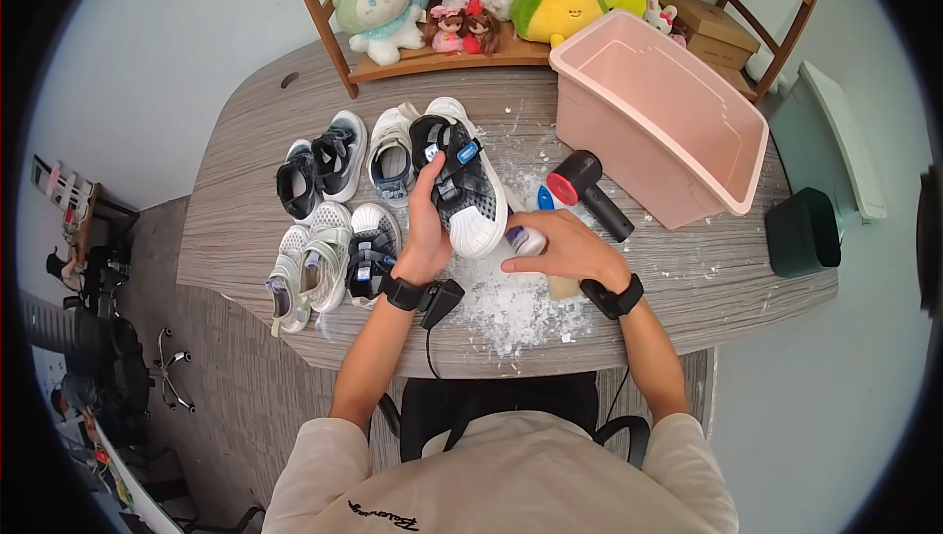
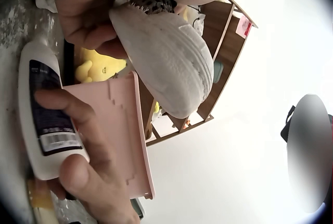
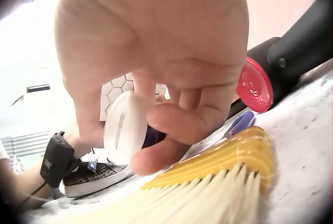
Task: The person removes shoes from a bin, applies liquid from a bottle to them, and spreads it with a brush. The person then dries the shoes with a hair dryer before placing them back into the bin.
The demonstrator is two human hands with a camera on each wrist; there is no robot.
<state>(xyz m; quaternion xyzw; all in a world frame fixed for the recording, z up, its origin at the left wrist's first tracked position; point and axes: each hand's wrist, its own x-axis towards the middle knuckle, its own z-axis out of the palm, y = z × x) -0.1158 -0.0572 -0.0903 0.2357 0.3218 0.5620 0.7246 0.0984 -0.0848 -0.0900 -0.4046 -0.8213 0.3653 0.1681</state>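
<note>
My left hand (image 1: 427, 224) grips a black-and-white child's shoe (image 1: 475, 231), toe toward me, above the table. Its pale sole and white edge (image 2: 166, 62) fill the middle of the left wrist view, and a hexagon-patterned part shows behind the right hand's fingers in the right wrist view. My right hand (image 1: 570, 244) holds a white bottle (image 1: 527, 240) between thumb and fingers, close beside the shoe. In the left wrist view the bottle's dark label (image 2: 49, 104) carries a barcode. Below that hand lies a brush with a yellow handle (image 3: 250, 151) and pale bristles.
Several children's shoes (image 1: 339, 156) stand in rows at left. White flakes (image 1: 516, 313) litter the table before me. A black-and-red hair dryer (image 1: 601, 202) lies right, by a large pink bin (image 1: 638, 156). Behind is a wooden shelf (image 1: 511, 55) of plush toys; a dark green bin (image 1: 803, 231) stands far right.
</note>
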